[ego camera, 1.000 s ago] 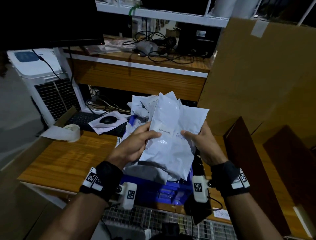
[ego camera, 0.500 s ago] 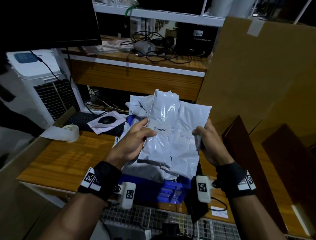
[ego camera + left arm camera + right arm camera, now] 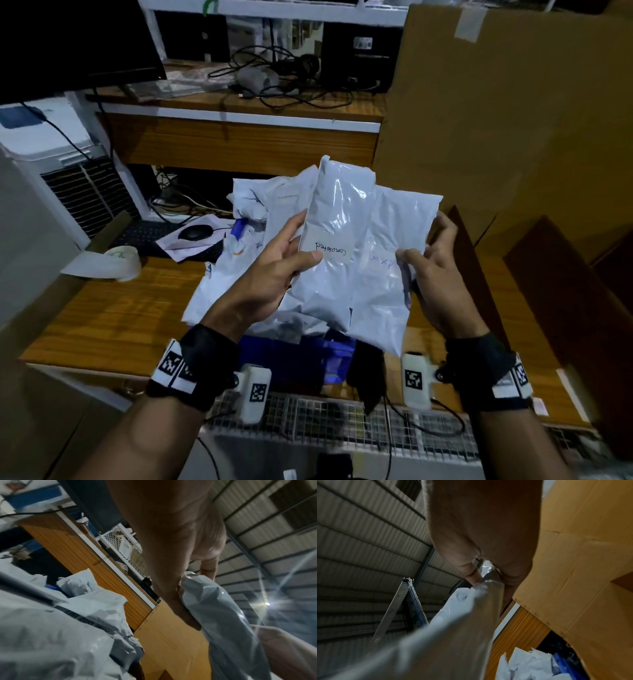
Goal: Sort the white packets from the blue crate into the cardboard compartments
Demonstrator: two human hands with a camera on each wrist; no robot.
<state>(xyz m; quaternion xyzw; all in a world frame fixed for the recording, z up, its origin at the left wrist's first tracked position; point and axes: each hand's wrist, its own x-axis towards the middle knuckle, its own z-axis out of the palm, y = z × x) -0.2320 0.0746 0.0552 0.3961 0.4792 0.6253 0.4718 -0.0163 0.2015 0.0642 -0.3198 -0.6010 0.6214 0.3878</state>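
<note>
two packets fanned apart over the crate

change since earlier frames: the front packet, overlapping the rear packet a second ago, has slid left and upright; its label now reads "completed". the right hand has shifted out to the rear packet's right edge.

item 1, left hand: thumb curled over the face of the front packet beside the label, fingers behind it. a pinch, not a full wrap.

item 2, right hand: thumb and fingers pinch the right edge of the rear packet, which bears faint blue writing, not legible. the right wrist view shows the film caught between thumb and fingers.

item 3, crate: directly below both hands, heaped with more packets.

item 4, compartments: cardboard dividers to the right, well apart from both packets.

risk, as judged: glossy film in a light pinch may slip during the carry and drop back onto the heap. the two packets touch along their inner edges, so one could drag the other into the wrong compartment. the faint writing could be misread in this dim light.
</note>
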